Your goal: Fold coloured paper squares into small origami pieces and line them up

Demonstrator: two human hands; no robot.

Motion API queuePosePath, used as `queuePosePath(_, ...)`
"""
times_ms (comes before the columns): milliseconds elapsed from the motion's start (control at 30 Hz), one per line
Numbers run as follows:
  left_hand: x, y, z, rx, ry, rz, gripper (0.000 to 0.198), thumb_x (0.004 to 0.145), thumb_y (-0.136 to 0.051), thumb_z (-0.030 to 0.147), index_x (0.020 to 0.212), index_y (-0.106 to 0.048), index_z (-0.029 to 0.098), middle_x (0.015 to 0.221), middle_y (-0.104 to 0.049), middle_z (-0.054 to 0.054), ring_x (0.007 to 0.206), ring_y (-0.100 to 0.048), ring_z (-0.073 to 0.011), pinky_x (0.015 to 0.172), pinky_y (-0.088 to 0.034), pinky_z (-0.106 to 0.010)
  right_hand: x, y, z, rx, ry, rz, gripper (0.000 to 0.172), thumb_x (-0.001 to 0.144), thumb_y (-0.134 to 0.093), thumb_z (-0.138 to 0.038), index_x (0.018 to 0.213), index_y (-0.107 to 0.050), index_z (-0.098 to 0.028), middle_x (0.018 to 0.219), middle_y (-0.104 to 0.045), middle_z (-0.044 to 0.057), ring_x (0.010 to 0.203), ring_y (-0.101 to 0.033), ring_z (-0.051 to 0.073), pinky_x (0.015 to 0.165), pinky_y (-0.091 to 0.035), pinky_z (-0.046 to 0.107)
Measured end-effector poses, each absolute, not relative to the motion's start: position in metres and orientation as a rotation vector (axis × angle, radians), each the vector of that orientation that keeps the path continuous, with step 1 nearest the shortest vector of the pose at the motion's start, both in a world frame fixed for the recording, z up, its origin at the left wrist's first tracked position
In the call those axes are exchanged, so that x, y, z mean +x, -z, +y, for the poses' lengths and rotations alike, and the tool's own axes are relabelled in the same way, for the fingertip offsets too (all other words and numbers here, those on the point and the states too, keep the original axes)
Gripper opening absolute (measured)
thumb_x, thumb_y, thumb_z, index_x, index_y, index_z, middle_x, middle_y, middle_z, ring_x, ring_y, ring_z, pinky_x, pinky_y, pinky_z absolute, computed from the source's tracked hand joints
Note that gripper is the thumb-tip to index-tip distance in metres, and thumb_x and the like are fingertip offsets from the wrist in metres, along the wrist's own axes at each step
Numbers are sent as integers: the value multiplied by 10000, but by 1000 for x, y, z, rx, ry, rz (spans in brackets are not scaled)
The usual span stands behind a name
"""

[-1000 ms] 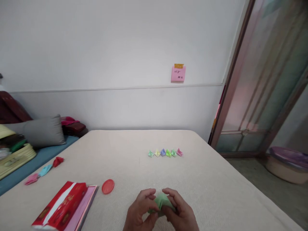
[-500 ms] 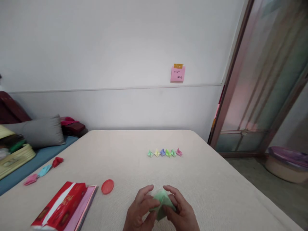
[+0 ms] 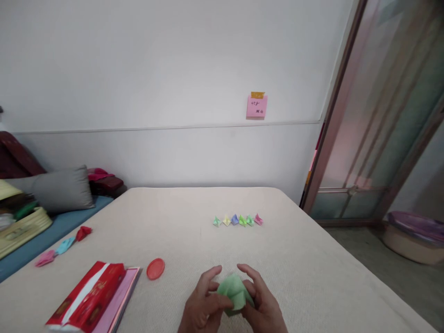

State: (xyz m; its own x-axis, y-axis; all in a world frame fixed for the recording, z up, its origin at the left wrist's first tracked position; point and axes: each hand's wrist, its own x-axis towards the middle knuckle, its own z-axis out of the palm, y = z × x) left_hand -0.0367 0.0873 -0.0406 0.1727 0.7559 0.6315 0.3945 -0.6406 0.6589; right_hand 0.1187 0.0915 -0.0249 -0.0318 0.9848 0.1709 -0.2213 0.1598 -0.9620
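Between my two hands, low in the head view, is a piece of light green folded paper (image 3: 232,291). My left hand (image 3: 204,303) grips its left side, the thumb pressed on the front and the index finger raised clear. My right hand (image 3: 261,303) holds the right side, its thumb low on the paper and its index finger arched above. Part of the paper is hidden behind the fingers. Farther back on the table stands a row of small folded paper figures (image 3: 235,219) in green, yellow, blue and pink.
A red round lid (image 3: 155,268) lies left of my hands. Beyond it, a red tissue pack (image 3: 92,293) rests on pink paper sheets (image 3: 120,296). Pink, light blue and red folded pieces (image 3: 65,245) lie near the left edge of the cream-covered table (image 3: 166,208).
The green paper has changed shape: its pointed top now looks rounder, with a flap bent forward at the front. Both index fingers have lifted slightly; the hands stay in place.
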Motion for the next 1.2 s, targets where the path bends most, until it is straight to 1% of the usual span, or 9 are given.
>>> queuePosePath(100,-39,32,85,2076,-1420,1146,269,889,-441,245,776,-685,250,1225,-575,-88,848,-648,-173,742,-520,-287,119,28,92,-905,-1197,-1197,407,725,-626,-315,1108,-514,-235,594,-567,-52,530,-461,139,492,-372,229)
queuePosePath(200,-41,21,83,2034,-1406,1162,203,809,-510,119,795,-665,249,920,-690,-43,860,-656,-183,818,-488,-289,119,28,91,-921,-1163,-1246,370,759,-591,-300,1117,-513,-240,610,-586,-48,543,-481,137,517,-390,225)
queuePosePath(267,-42,16,82,1960,-1388,1213,205,750,-532,71,765,-659,232,925,-694,-39,744,-658,-156,714,-498,-239,120,28,90,-925,-1149,-1265,347,752,-589,-271,1094,-534,-248,620,-598,-46,552,-485,135,529,-392,221)
queuePosePath(367,-41,15,84,1798,-1335,1182,165,707,-559,105,769,-676,202,1073,-652,-83,672,-624,-134,518,-443,-184,121,27,91,-931,-1144,-1280,268,708,-605,-223,973,-595,-259,638,-599,-43,551,-472,134,521,-378,220)
queuePosePath(467,-39,13,86,1636,-1241,1054,110,700,-603,194,760,-694,181,823,-660,-50,701,-586,-161,521,-406,-193,121,23,91,-927,-1234,-1230,227,668,-604,-177,882,-623,-251,606,-550,-59,508,-416,116,472,-323,211)
queuePosePath(600,-38,8,86,1364,-1077,1004,109,679,-673,234,737,-692,143,524,-516,48,485,-438,-88,473,-329,-192,119,15,90,-888,-1383,-1133,264,648,-590,-170,905,-606,-230,580,-550,-65,480,-392,105,451,-273,208)
queuePosePath(800,-31,2,84,1118,-1081,892,203,658,-711,278,809,-731,143,604,-622,3,518,-532,-117,501,-410,-220,117,11,89,-862,-1424,-1122,322,623,-588,-145,937,-599,-219,570,-554,-70,483,-407,100,442,-284,204)
queuePosePath(1067,-36,11,87,927,-1049,836,258,619,-747,345,781,-718,145,591,-648,-11,528,-620,-182,596,-503,-348,122,28,98,-914,-1526,-1204,96,630,-621,-195,692,-675,-147,514,-531,-42,440,-441,90,403,-320,195)
queuePosePath(1200,-38,13,88,907,-1046,895,318,585,-758,375,800,-708,146,593,-637,-1,522,-601,-154,565,-489,-299,123,32,101,-931,-1515,-1158,86,632,-643,-206,677,-685,-146,492,-528,-45,427,-438,88,388,-323,189)
